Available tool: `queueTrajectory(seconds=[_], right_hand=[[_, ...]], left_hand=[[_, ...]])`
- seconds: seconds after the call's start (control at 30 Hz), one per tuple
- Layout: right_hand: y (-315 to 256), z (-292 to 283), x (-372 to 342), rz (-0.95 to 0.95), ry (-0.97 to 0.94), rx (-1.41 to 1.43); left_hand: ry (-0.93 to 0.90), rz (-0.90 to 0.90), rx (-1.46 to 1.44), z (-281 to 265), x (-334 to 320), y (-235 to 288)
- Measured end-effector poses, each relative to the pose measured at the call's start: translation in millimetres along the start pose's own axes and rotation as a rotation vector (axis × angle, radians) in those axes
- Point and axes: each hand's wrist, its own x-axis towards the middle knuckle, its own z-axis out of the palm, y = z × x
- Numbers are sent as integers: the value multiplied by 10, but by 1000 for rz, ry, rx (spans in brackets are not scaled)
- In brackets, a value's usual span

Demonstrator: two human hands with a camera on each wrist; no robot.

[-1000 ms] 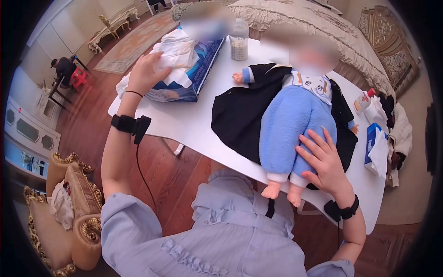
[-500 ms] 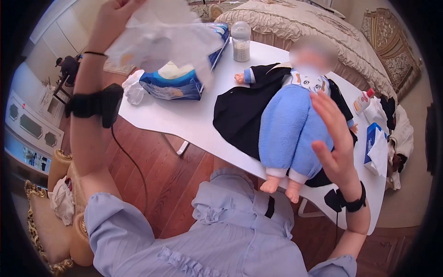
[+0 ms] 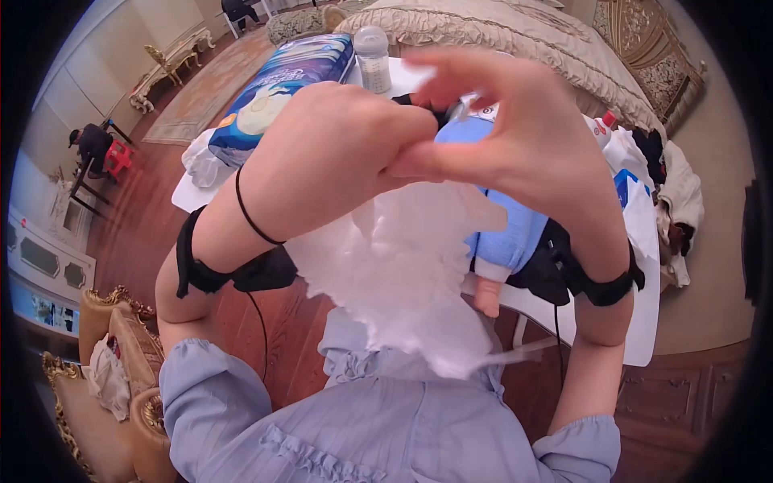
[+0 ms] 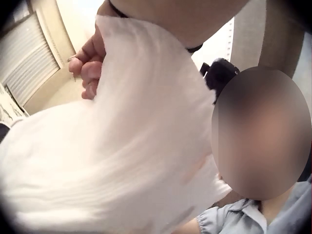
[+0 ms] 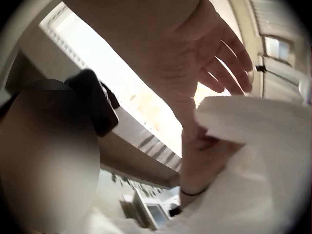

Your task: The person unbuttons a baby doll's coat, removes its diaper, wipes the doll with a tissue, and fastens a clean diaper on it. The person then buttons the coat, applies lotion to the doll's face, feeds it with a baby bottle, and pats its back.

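Observation:
A thin white diaper (image 3: 403, 266) hangs unfolded below both raised hands in the head view; it fills much of the left wrist view (image 4: 141, 126). My left hand (image 3: 346, 145) grips its upper edge, with the fingers curled. The right hand (image 3: 523, 137) is beside it, thumb at the left hand's fingers and the other fingers spread; its long fingers (image 5: 229, 63) look extended in the right wrist view. Behind the hands lies a doll in blue fleece trousers (image 3: 515, 233), its upper body mostly hidden.
A blue diaper package (image 3: 282, 80) and a bottle (image 3: 373, 64) stand on the white table (image 3: 640, 322) at the back left. On the right are a red-capped bottle (image 3: 602, 125), a tissue box (image 3: 624, 189) and crumpled cloths. A bed is behind.
The left hand has brought the diaper from the package side to the middle, in front of the body. My right hand has left the doll's legs and risen to meet it.

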Motion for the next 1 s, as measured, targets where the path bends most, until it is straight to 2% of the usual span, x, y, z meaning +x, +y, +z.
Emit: queueTrajectory(seconds=[0.03, 0.1, 0.13, 0.17, 0.2, 0.27, 0.33, 0.37, 0.4, 0.43, 0.5, 0.57, 0.63, 0.7, 0.8, 0.93, 1.0], right_hand=[[-7, -3, -21, 1, -5, -2], [-24, -4, -48, 265, -292, 144], [-6, 49, -95, 210, -207, 210], [34, 88, -114, 209, -209, 210], [78, 121, -135, 185, -169, 214], [164, 160, -173, 166, -127, 219], [239, 166, -188, 51, 5, 83], [260, 133, -196, 52, 6, 84], [276, 88, -204, 84, -30, 54], [285, 64, -208, 116, -69, 24], [289, 72, -220, 122, -91, -55], [273, 110, -236, 130, -108, -137], [201, 201, -251, -177, 79, -300], [104, 249, -271, -178, 72, -329], [9, 349, -277, -402, 308, -512], [-46, 387, -305, -387, 308, -569], [-50, 379, -289, -348, 307, -566]], left_hand=[[5, 18, 25, 19, -4, 28], [34, -3, -44, 42, -36, 13], [-10, -117, -127, 46, -73, 3], [-57, -228, -210, 52, -112, -10], [-57, -229, -211, 75, -162, -29], [193, -225, -341, 148, -297, -90], [213, -248, -353, 177, -486, -195], [233, -271, -364, 178, -588, -253], [141, -409, -457, 165, -676, -293], [141, -412, -458, 171, -698, -309], [-60, -646, -652, 173, -725, -320], [-39, -642, -712, 222, -705, -323], [-24, -630, -773, 271, -639, -281], [163, -571, -992, 311, -559, -191], [260, -555, -1131, 353, -509, -110], [197, -520, -1117, 321, -517, -85], [180, -528, -1210, 266, -488, -4]])
